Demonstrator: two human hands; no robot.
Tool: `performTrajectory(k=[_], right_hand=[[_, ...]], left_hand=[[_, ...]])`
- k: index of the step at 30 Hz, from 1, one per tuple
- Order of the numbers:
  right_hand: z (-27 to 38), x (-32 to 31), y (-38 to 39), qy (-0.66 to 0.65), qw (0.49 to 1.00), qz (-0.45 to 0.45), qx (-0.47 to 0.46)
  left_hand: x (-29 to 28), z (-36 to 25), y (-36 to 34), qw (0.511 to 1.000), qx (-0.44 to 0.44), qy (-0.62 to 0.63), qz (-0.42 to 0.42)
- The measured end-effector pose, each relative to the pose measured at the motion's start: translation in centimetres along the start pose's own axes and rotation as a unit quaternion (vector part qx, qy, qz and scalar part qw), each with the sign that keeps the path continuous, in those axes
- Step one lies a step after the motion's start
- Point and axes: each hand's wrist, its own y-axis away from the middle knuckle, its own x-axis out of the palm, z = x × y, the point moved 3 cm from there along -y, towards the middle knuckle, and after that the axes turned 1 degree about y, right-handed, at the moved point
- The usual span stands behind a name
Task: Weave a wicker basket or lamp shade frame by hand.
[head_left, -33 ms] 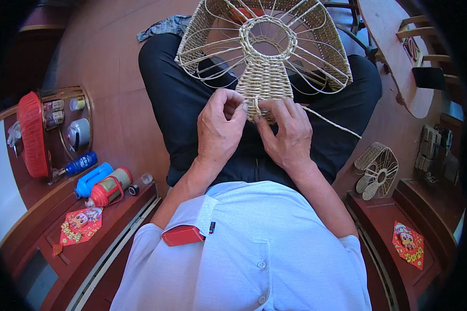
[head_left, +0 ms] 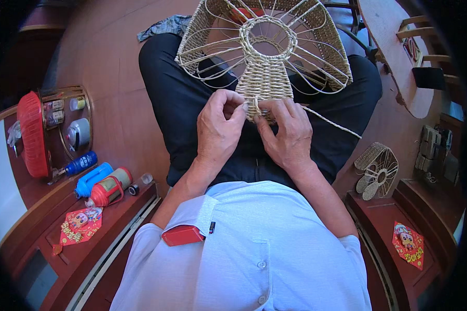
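Observation:
Across my lap rests a woven straw basket (head_left: 266,78) with a wire frame, a round braided ring and wire loops fanning out like petals. One petal, tightly woven, points towards me. My left hand (head_left: 221,122) pinches the near end of this petal with thumb and forefinger. On the same end, just to the right, my right hand (head_left: 288,127) is closed, its fingers curled over the weave. A short upright strand of straw stands between the two hands. From beneath my right hand a twisted straw cord (head_left: 332,122) runs out over my right thigh. The fingertips partly hide the weave.
A smaller woven piece with petals (head_left: 378,173) lies at the right. To the left are a red basket (head_left: 32,135), a blue thermos (head_left: 93,180), a red thermos (head_left: 111,186) and a kettle (head_left: 79,133). A wooden table (head_left: 394,46) stands at the far right.

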Motion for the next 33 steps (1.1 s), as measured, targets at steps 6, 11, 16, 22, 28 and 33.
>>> performTrajectory(k=[6, 11, 16, 22, 28, 33], right_hand=[[-0.1, 0.1, 0.2, -0.007, 1.000, -0.003, 0.011], [-0.2, 0.1, 0.3, -0.027, 0.999, -0.014, 0.018], [-0.1, 0.0, 0.3, -0.026, 0.999, -0.017, 0.033], [0.2, -0.2, 0.3, -0.008, 1.000, -0.017, 0.009], [0.3, -0.3, 0.3, 0.009, 1.000, -0.014, 0.012], [0.6, -0.4, 0.2, 0.029, 1.000, 0.000, -0.001]], left_hand=[[-0.3, -0.1, 0.7, 0.965, 0.201, -0.139, -0.099], [0.6, -0.7, 0.8, 0.958, 0.263, -0.079, -0.081], [-0.6, -0.3, -0.8, 0.912, -0.092, 0.383, 0.114], [-6.3, 1.2, -1.7, 0.871, -0.172, 0.452, 0.092], [-20.5, 5.4, -4.3, 0.856, -0.186, 0.449, -0.173], [-34.4, 12.2, -5.7, 0.879, -0.186, 0.366, -0.241]])
